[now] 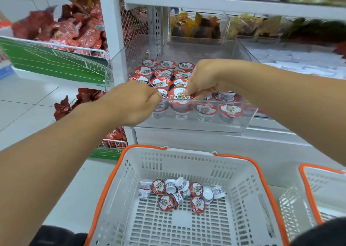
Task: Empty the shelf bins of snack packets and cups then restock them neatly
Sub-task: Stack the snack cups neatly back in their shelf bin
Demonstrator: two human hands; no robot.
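A clear plastic shelf bin (234, 125) holds several small white cups with red lids (164, 73), set upright in rows. My right hand (207, 79) reaches into the bin from the right and pinches one red-lidded cup (178, 95) at the front row. My left hand (134, 103) is at the bin's front left edge, fingers curled around a cup (162, 93) there. Below, a white basket with orange rim (131, 170) holds several more cups (179, 195) lying loose on its floor.
A second white and orange basket (322, 189) stands at the right. Red snack packets (74, 26) fill a wire bin at the left, above a green panel. Other clear bins with packets (196, 26) sit behind. White shelf post (110, 30) stands left of the bin.
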